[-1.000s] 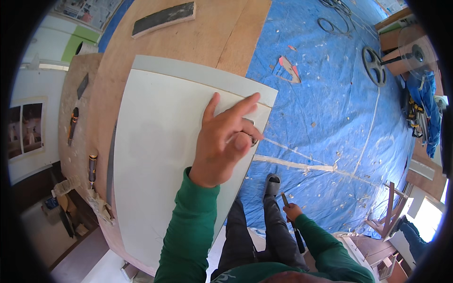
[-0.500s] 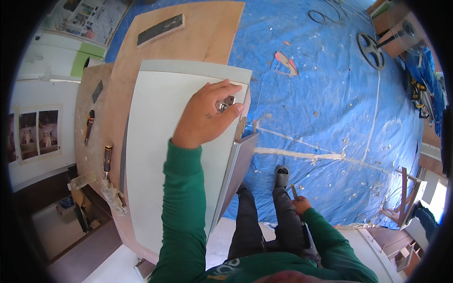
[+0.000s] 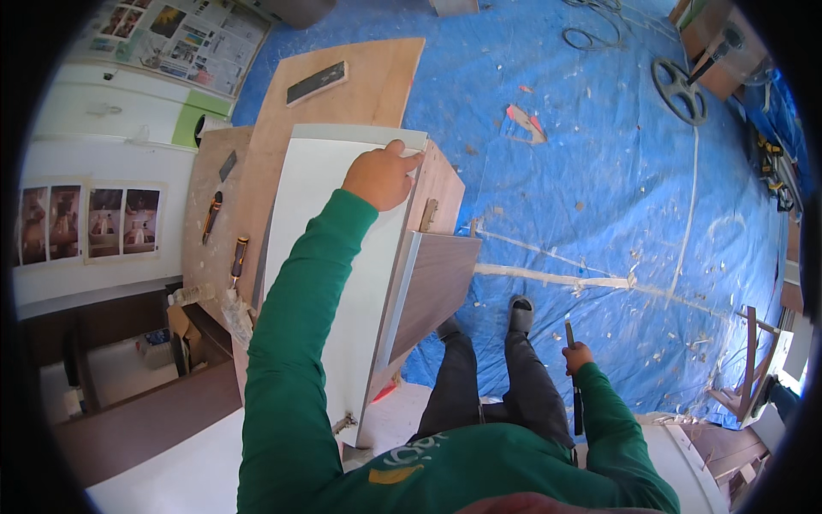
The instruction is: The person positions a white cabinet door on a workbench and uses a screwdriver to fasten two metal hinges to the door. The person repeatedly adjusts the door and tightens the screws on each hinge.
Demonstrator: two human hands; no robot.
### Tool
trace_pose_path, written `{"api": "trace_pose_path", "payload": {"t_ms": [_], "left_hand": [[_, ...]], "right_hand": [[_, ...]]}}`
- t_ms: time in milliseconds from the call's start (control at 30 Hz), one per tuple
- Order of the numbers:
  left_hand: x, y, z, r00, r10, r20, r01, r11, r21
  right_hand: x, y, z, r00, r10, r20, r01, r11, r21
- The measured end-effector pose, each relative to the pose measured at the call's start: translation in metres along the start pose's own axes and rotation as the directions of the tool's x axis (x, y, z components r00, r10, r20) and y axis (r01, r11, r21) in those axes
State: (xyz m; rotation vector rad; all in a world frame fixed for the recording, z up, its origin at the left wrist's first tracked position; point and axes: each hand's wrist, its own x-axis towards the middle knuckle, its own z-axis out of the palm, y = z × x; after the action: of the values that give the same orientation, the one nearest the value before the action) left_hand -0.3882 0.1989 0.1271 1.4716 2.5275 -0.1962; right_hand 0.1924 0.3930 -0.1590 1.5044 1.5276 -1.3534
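My left hand rests at the far right corner of a cabinet with a white panel uppermost. Its fingers are bent and closed by the panel's edge, and whatever lies beneath them is hidden. Below the hand, a brown wood-grain door with a pale edge stands out from the cabinet's right side. Low beside my right leg, my right hand is closed around a slim tool with a pale tip and a dark shaft. I cannot tell its exact kind.
A plywood sheet under the cabinet carries a dark-faced block. Two screwdrivers, one orange and black, one dark-handled, lie at left. Blue tarp with scraps covers the floor. A round-based stand stands far right.
The metal hinge seen under my left hand is now hidden, and its fingers have drawn together. My view has shifted, showing more of the cabinet's right side. The tool in my right hand shows more.
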Motion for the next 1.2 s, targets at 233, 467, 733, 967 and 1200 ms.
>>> {"api": "trace_pose_path", "payload": {"t_ms": [233,467,733,967,1200], "left_hand": [[-0.002,0.026,0.001,0.982,-0.094,-0.164,0.142,0.940,0.310],[-0.002,0.051,0.030,0.968,-0.215,-0.129,0.248,0.889,0.384],[-0.003,0.052,0.033,0.962,-0.239,-0.129,0.268,0.910,0.317],[0.018,0.061,0.030,0.876,-0.478,-0.068,0.473,0.822,0.316],[0.000,0.074,0.034,0.931,-0.362,-0.057,0.363,0.889,0.280]], "right_hand": [[-0.019,0.024,-0.057,0.999,-0.043,-0.030,0.042,0.999,-0.023],[-0.025,0.065,-0.107,0.998,-0.037,-0.046,0.036,0.999,-0.020],[-0.045,0.065,-0.144,0.991,-0.098,-0.090,0.101,0.995,0.027],[-0.055,0.078,-0.151,0.988,-0.110,-0.111,0.114,0.993,0.026],[-0.070,0.105,-0.154,0.995,-0.067,-0.080,0.073,0.995,0.073]]}}
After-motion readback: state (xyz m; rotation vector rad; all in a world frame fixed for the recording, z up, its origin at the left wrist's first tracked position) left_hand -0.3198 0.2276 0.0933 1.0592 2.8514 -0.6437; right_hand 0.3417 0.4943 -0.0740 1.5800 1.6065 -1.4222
